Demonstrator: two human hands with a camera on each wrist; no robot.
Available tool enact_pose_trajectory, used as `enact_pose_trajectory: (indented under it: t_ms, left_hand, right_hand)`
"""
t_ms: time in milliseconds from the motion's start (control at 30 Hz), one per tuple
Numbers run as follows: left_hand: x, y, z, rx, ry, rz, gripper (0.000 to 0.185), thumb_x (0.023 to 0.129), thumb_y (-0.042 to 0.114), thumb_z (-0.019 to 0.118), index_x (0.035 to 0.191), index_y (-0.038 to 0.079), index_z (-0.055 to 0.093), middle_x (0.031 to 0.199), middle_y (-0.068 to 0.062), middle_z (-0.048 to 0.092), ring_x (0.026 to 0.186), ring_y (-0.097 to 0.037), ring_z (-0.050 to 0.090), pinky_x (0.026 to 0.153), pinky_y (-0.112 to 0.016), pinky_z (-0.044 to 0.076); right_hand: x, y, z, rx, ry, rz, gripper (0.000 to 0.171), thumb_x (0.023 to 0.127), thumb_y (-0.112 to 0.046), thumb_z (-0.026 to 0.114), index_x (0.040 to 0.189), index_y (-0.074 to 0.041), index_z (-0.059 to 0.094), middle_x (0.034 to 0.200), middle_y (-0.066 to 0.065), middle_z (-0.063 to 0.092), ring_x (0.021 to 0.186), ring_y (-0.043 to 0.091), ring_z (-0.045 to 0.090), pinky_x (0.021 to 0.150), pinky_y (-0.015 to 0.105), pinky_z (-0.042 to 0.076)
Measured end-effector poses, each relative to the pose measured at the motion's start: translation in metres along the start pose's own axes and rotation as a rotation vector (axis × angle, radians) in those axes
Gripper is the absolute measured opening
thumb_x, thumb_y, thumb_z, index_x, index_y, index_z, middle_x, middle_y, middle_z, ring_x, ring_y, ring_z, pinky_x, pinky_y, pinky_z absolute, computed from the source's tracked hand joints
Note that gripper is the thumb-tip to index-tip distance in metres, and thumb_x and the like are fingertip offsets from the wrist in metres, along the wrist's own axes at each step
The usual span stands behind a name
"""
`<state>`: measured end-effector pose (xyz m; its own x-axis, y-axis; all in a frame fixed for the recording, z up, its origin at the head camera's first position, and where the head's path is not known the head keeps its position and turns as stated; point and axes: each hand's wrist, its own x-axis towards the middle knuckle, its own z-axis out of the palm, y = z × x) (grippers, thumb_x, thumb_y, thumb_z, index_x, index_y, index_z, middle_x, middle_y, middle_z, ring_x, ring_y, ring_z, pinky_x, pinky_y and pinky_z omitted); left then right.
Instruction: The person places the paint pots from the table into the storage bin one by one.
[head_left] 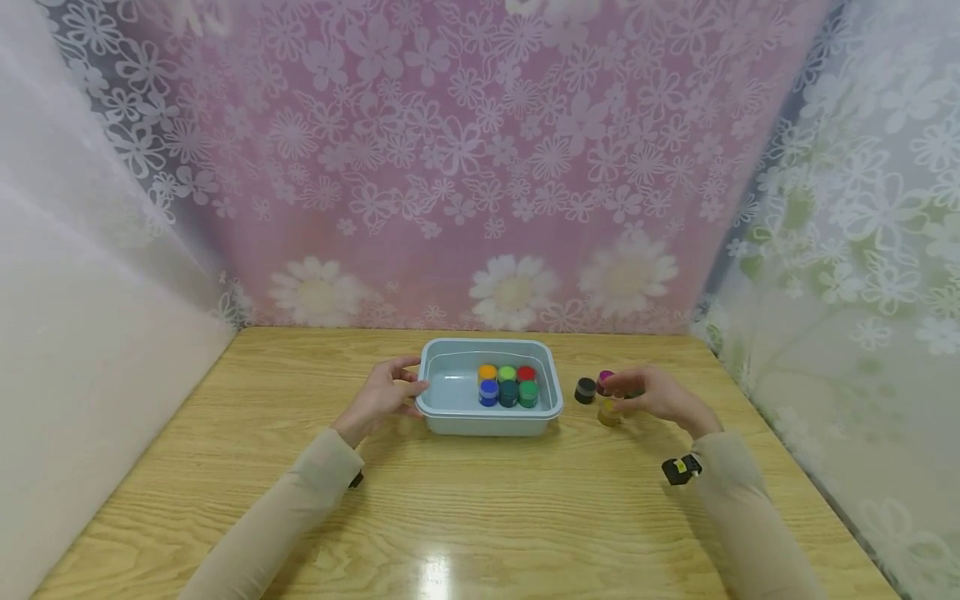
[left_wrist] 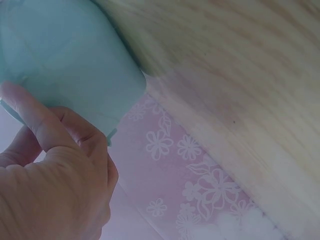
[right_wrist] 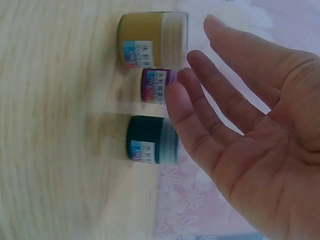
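Ten jars (head_left: 508, 394), one tub (head_left: 487, 426)

Curtained nook, room type unclear: floral drapes (head_left: 480, 167) behind wooden table (head_left: 480, 508).

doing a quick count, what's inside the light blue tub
The tub holds six jars: orange, light green and red behind blue, dark teal and green. The front row hides the back jars' lower parts.

Tub (head_left: 487, 426) on table (head_left: 450, 517), six jars (head_left: 507, 394) inside toward its right, other jars (head_left: 585, 392) right of tub
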<state>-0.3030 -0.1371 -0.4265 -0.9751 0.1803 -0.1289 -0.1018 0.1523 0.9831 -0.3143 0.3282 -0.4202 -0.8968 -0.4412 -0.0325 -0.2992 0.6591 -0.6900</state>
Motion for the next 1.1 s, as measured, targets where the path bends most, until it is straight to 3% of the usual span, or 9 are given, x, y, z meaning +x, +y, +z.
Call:
enact_pose_trajectory:
  t_ms: [167,367,567,800,1000,1100]
  left_hand:
    - [0.000,0.000,0.000,0.004,0.000,-0.004,0.059,0.092,0.004,0.067,0.146,0.008,0.045,0.107,-0.014,0.049,0.069,-0.021,0.063,0.072,-0.050,0.062]
    - [0.001,0.000,0.001,0.010,0.004,-0.006,0.059,0.093,0.004,0.066,0.147,0.007,0.044,0.108,-0.015,0.049,0.071,-0.021,0.063,0.071,-0.048,0.062]
    - [-0.001,0.001,0.001,0.019,0.005,-0.011,0.057,0.093,0.003,0.065,0.147,0.006,0.044,0.108,-0.015,0.049,0.075,-0.021,0.064,0.075,-0.053,0.061]
    - [0.001,0.000,0.001,0.013,0.010,-0.007,0.057,0.092,0.004,0.066,0.146,0.007,0.045,0.105,-0.014,0.050,0.076,-0.023,0.064,0.073,-0.052,0.061]
    - [0.001,0.000,0.000,0.011,0.007,-0.007,0.057,0.093,0.004,0.066,0.146,0.007,0.045,0.107,-0.015,0.049,0.077,-0.022,0.065,0.073,-0.052,0.061]
    - [0.002,0.000,0.000,0.012,0.006,-0.005,0.057,0.093,0.005,0.066,0.146,0.007,0.045,0.107,-0.015,0.049,0.075,-0.022,0.064,0.073,-0.052,0.061]
  right_hand:
    - [0.001,0.007,0.004,-0.033,-0.015,-0.008,0.043,0.085,-0.014,0.077,0.124,0.002,0.065,0.123,0.022,0.065,0.104,0.030,0.064,0.085,0.033,0.057]
    - [0.004,0.015,0.006,-0.026,-0.046,-0.033,0.046,0.084,-0.014,0.077,0.124,0.004,0.064,0.126,0.023,0.063,0.109,0.034,0.063,0.092,0.043,0.056]
    - [0.006,0.020,0.006,0.024,-0.096,-0.045,0.045,0.084,-0.011,0.077,0.122,0.008,0.063,0.122,0.026,0.064,0.108,0.034,0.064,0.090,0.037,0.057]
    - [0.007,0.023,0.007,0.057,-0.098,-0.056,0.044,0.084,-0.008,0.077,0.121,0.009,0.062,0.125,0.028,0.062,0.112,0.041,0.062,0.094,0.045,0.056]
    - [0.005,0.024,0.009,0.075,-0.055,0.027,0.047,0.082,-0.017,0.080,0.121,0.003,0.064,0.126,0.022,0.063,0.113,0.035,0.062,0.094,0.039,0.055]
    - [0.004,0.023,0.010,0.087,-0.026,0.083,0.049,0.080,-0.022,0.082,0.122,-0.002,0.066,0.124,0.017,0.065,0.107,0.028,0.061,0.089,0.033,0.054]
